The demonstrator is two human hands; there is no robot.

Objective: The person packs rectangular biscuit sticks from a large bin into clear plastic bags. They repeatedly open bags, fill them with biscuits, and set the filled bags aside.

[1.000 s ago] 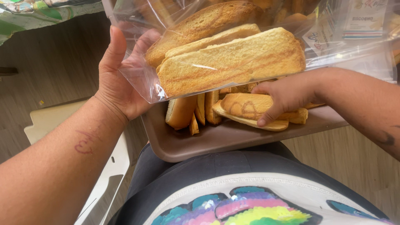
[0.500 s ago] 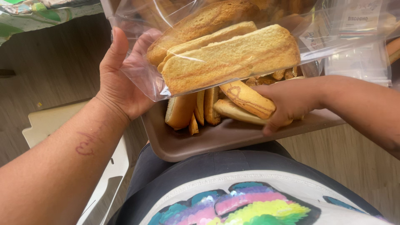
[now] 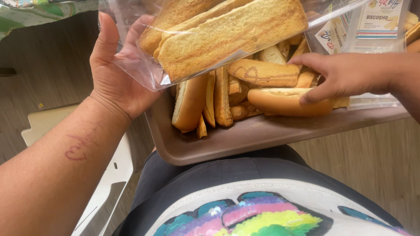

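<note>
I see golden-brown toasted bread slices (image 3: 232, 39) in a clear plastic bag (image 3: 135, 70) at the upper middle of the frame, over paler tan pieces on a dull brown tray (image 3: 245, 140). My left forearm (image 3: 65, 166) carries a reddish-purple ink scribble. At the bottom, a white shirt (image 3: 262, 214) shows rainbow sequins, by a wood-grain floor (image 3: 372, 148).

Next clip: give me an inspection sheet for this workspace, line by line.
Surface: brown tray resting across the person's lap.
Job's things: clear bag holding long toasted bread slices; more bread pieces loose on the tray.
Clutter: printed packets at the tray's far right.
Grippers: left hand holds the bag from beneath; right hand fingers on a bread roll on the tray.
Cables: nothing seen.
Surroundings: wooden floor, white chair at left, patterned cloth top left.
</note>
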